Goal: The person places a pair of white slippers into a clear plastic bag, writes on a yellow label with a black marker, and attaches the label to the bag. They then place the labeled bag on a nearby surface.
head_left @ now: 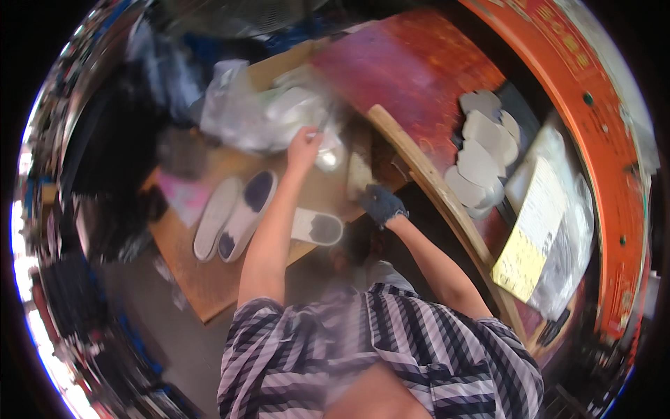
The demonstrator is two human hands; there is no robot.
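My bare left hand [305,148] is over the wooden board, its fingers pinched together. A thin dark thing seems to stick out past the fingertips, too blurred to name. My right hand [382,207], in a dark blue glove, closes on the near end of a pale, long shoe sole [359,170], which looks tilted up on its edge. To the left of my left forearm lie a pale sole [218,219] and another with dark blue patches [250,215]. A third sole with a grey heel patch [317,227] is partly hidden behind that forearm.
Clear plastic bags [241,115] with pale contents sit at the board's far side. A wooden rail [433,188] edges a red table [412,70] bearing stacked grey pieces [481,153]. Written sheets [534,230] lie on plastic at right, beside an orange beam [614,174]. Pink material [183,197] lies left.
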